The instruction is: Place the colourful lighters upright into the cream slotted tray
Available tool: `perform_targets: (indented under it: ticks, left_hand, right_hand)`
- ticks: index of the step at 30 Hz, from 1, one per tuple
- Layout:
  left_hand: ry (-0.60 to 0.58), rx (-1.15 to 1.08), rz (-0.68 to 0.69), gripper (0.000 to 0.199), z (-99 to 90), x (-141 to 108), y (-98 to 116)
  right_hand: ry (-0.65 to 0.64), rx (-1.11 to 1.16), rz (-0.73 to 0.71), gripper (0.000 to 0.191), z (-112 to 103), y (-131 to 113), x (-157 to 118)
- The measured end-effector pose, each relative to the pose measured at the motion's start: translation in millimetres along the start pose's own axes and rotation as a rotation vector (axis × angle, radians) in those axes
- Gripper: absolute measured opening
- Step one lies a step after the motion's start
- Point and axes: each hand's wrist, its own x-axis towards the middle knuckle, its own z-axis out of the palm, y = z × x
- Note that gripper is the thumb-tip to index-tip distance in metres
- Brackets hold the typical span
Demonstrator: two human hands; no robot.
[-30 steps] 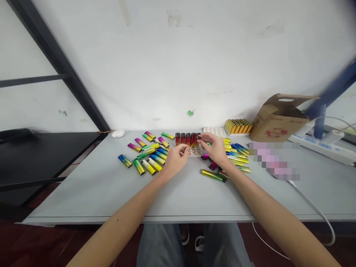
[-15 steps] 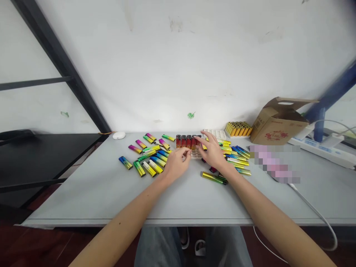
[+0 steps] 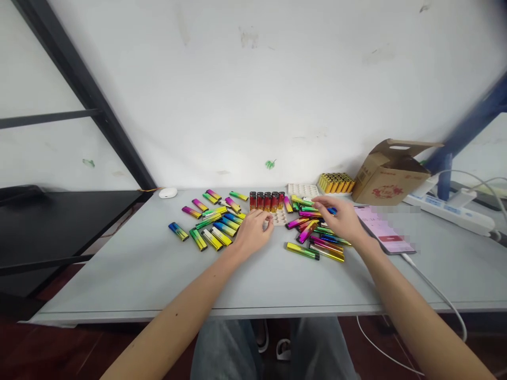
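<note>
The hands point(image 3: 253, 230) partly cover the near tray point(image 3: 280, 219) and the right-side lighters point(image 3: 307, 231).

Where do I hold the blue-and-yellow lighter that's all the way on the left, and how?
Probably pinch the lighter around its middle, coming from above, thumb on one long edge and fingertip on the other. It's a slim bar lying flat on the table, apart from the other lighters, so there should be room on both sides.

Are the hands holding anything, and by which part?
Can't tell: the right hand is at one end of a yellow lighter. Nothing shows in the left hand.
</note>
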Motion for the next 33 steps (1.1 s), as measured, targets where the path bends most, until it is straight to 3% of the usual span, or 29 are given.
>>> perform_targets:
  ticks: [3,8,13,18,22,33]
  left_hand:
    - [0.001,-0.004,0.004,0.012,0.4,0,-1]
    - [0.005,-0.015,-0.008,0.012,-0.9,0,0]
    - [-0.003,-0.028,-0.012,0.013,-2.5,0,2]
    - [-0.002,-0.038,0.001,0.014,-4.0,2,0]
    - [0.008,-0.028,-0.010,0.014,-4.3,2,0]
    - [-0.010,-0.050,0.000,0.017,-1.7,0,0]
  right_hand:
    - [0.070,-0.092,-0.079,0.022,-11,12,-31]
    - [-0.062,-0.157,-0.151,0.021,-9,16,-62]
    - [-0.176,-0.148,-0.247,0.029,-5,9,-43]
    - [-0.268,-0.299,-0.256,0.028,-8,17,-18]
    - [-0.372,-0.306,-0.270,0.032,-4,20,-15]
    - [-0.401,-0.188,-0.249,0.029,1,23,-16]
